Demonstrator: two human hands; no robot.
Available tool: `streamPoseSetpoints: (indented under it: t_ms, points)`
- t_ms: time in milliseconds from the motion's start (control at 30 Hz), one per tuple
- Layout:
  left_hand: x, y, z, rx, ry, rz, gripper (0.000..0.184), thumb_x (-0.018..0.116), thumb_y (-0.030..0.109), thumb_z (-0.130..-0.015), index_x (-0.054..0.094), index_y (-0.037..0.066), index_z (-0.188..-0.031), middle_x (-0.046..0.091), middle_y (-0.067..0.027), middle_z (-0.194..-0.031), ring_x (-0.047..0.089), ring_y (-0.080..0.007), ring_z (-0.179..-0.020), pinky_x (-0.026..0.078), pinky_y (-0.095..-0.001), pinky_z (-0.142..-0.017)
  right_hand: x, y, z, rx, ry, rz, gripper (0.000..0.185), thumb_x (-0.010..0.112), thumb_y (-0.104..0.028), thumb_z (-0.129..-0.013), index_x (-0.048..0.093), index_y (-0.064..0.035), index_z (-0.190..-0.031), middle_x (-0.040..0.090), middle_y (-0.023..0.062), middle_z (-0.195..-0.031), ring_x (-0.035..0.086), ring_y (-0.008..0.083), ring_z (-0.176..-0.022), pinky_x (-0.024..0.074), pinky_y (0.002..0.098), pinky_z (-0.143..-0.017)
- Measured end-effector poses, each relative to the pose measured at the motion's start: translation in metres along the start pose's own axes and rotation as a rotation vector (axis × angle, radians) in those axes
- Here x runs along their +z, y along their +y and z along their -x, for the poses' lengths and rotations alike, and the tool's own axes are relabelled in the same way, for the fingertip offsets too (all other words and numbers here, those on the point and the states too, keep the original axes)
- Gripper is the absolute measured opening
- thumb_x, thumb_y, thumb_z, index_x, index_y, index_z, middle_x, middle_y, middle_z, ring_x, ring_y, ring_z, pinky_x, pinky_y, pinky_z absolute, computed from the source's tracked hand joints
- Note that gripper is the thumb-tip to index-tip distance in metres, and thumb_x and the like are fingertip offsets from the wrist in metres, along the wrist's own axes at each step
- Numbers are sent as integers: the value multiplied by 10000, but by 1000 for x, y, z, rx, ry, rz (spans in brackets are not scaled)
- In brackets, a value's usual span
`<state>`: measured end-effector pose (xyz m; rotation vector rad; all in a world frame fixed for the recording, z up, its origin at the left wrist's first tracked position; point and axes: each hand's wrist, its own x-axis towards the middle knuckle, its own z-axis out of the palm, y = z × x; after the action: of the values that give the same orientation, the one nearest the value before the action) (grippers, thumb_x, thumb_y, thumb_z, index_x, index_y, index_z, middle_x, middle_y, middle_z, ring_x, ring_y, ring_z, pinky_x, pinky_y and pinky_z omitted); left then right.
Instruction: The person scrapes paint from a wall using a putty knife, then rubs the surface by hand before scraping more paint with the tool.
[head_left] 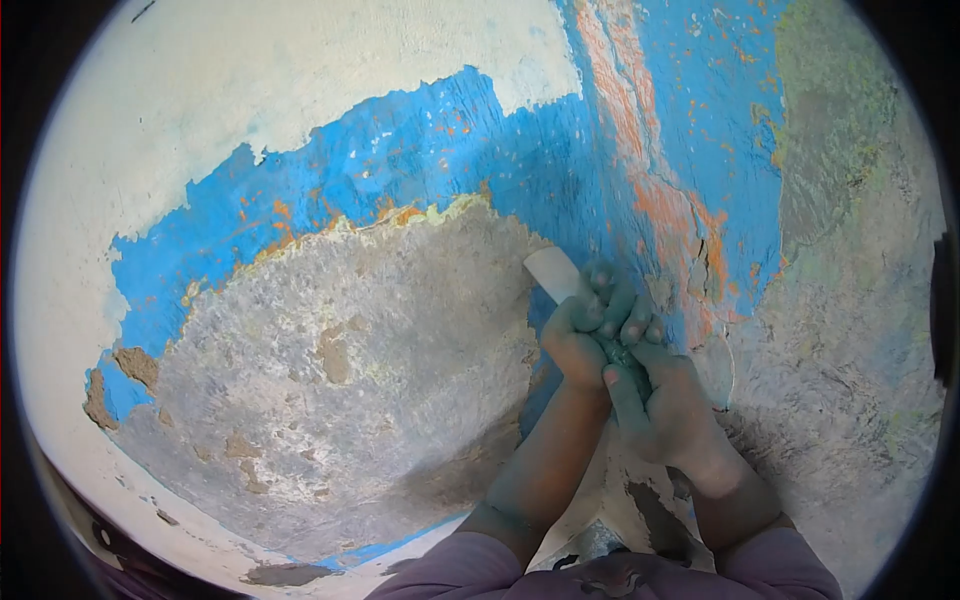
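Note:
A scraper with a pale, flat blade points up and left from my two hands, its edge close to the blue-painted wall. My left hand is closed around it near the blade. Just below and to the right, my right hand is closed at the handle end, thumb along it. Dust coats my fingers. Most of the handle is hidden inside my grip. Whether the blade touches the wall I cannot tell.
Blue paint with orange flecks borders a large bare grey patch on the left. Off-white paint covers the upper wall. A cracked, orange-streaked strip runs down at right, beside rough greenish-grey plaster.

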<state>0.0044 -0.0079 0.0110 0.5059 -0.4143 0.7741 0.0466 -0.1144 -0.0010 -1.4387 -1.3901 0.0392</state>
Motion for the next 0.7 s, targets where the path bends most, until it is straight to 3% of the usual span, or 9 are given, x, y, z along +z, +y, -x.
streamPoseSetpoints:
  t_ms: [67,300,367,400,467,600,700]
  points:
    - [1,7,-1,17,18,-5,213,426,132,-665,460,103,-874,355,-8,-572,423,-180,-498,457,-361,-540,8,3,-5,-127,46,54,242,589,-145,-814,614,18,-992,614,264,-773,612,435,-710,489,453,-611]
    - [-1,4,-1,-22,-39,-23,191,418,119,-670,447,105,-858,355,-8,-573,427,-181,-502,465,-369,-564,2,0,0,-100,25,-40,267,579,-144,-822,608,31,-1021,611,263,-744,605,449,-702,495,452,-621]
    - [1,14,-5,-5,34,-56,191,422,121,-661,437,96,-850,351,-15,-575,424,-181,-503,465,-366,-552,13,2,-8,-138,56,15,263,541,-72,-862,552,119,-1043,604,249,-763,625,259,-708,463,325,-654]
    - [3,13,-5,-6,37,-53,191,422,121,-661,437,96,-850,351,-15,-575,424,-181,-503,465,-366,-552,11,1,-7,-134,53,17,263,541,-72,-862,552,119,-1043,604,249,-763,625,259,-708,463,325,-654]
    - [6,11,-9,-6,7,-112,186,426,123,-665,430,91,-848,341,-12,-573,417,-178,-503,460,-360,-537,5,-3,-10,-46,24,-92,296,572,-138,-828,589,51,-1054,614,283,-863,605,448,-796,493,445,-685]
    - [4,9,-3,-38,-29,-69,191,429,123,-658,429,88,-846,336,-12,-570,414,-177,-498,459,-356,-523,4,-1,-4,-115,9,-60,294,569,-140,-833,580,58,-1050,610,292,-879,603,451,-813,491,438,-688]
    - [16,16,-13,18,118,-138,185,428,124,-653,434,86,-834,335,-14,-567,415,-179,-493,461,-359,-519,6,-9,-16,-79,45,-74,294,564,-134,-834,575,61,-1053,607,297,-887,603,450,-829,493,432,-692]
